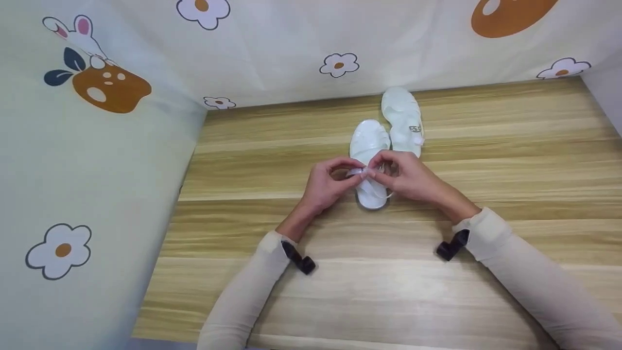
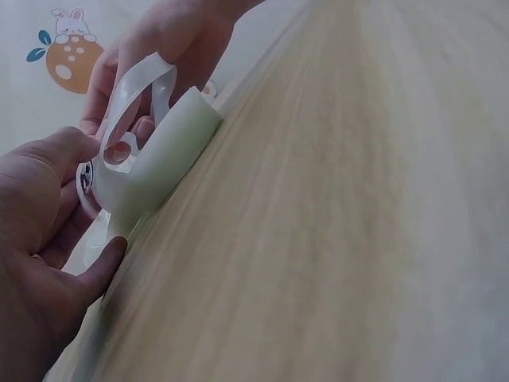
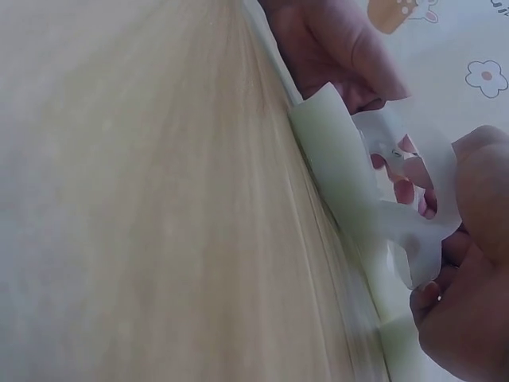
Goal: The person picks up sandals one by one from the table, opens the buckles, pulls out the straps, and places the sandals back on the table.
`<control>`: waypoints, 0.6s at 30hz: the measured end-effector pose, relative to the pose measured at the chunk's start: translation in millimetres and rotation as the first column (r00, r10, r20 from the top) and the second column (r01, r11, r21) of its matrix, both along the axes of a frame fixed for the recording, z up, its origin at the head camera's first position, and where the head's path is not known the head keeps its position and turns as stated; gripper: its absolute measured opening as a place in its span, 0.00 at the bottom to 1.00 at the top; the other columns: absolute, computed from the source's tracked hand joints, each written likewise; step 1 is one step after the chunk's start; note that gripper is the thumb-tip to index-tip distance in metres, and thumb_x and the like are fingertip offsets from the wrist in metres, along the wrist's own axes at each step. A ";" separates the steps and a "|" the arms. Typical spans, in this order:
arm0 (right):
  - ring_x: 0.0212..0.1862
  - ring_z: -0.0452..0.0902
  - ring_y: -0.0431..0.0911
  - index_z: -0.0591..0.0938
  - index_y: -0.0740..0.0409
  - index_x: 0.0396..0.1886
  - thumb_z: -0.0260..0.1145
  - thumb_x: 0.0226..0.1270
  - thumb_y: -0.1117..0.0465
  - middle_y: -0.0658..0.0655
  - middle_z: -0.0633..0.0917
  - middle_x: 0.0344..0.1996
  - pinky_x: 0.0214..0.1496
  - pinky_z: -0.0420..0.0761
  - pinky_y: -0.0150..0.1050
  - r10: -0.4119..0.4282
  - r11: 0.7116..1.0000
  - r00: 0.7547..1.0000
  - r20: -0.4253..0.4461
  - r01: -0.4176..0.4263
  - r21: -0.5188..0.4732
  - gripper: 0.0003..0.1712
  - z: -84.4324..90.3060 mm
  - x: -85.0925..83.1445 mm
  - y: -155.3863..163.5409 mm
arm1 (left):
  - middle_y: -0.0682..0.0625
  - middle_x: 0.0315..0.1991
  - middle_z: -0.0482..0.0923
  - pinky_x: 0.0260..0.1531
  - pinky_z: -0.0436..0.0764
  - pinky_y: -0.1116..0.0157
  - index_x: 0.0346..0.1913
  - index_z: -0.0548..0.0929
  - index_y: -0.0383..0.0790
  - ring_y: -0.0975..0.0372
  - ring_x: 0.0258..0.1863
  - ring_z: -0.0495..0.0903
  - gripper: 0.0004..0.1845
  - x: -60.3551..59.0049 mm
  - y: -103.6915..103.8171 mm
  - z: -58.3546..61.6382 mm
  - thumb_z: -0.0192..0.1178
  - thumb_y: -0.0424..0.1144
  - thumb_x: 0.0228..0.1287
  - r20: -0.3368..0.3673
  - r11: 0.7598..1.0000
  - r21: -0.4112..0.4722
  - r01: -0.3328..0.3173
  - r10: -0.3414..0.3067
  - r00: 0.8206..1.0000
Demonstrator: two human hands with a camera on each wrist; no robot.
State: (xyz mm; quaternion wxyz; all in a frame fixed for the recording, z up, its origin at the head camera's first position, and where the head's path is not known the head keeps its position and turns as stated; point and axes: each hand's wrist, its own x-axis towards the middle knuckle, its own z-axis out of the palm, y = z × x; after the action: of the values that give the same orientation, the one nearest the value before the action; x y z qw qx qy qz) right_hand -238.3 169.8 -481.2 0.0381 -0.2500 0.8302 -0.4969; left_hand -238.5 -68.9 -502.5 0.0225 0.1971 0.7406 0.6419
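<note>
A white jelly sandal (image 1: 368,138) lies on the wooden board, toe pointing away from me. My left hand (image 1: 324,183) pinches its ankle strap from the left with thumb and fingers. From the right, my right hand (image 1: 414,179) pinches the strap too, and the fingertips of both hands meet over the sandal. In the left wrist view, a small metal buckle (image 2: 86,175) shows by the left fingers, beside the loop of the strap (image 2: 135,87). The sandal's heel (image 3: 330,143) rests on the board in the right wrist view. Fingertips partly hide the strap.
The second white sandal (image 1: 401,109) lies just to the right and farther back, with its buckle (image 1: 414,129) on the right side. A patterned cloth (image 1: 277,58) rises behind and at the left of the wooden surface (image 1: 272,141).
</note>
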 end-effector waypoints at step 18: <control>0.46 0.80 0.45 0.89 0.51 0.51 0.72 0.77 0.60 0.53 0.89 0.42 0.50 0.78 0.32 0.048 0.997 0.998 0.036 -0.046 -0.056 0.08 0.0 -1.6 1.3 | 0.50 0.48 0.92 0.60 0.88 0.61 0.48 0.93 0.44 0.61 0.55 0.89 0.09 -1.4 -1.8 -1.8 0.77 0.37 0.67 0.016 1.000 0.004 0.003 -0.003 1.000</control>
State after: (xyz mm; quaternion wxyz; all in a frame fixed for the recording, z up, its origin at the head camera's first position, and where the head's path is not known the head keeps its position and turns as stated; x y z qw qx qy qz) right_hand -239.8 171.1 -481.2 0.0586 -0.2611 0.8092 -0.5231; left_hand -240.0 -70.7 -504.3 0.0290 0.1933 0.7387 0.6451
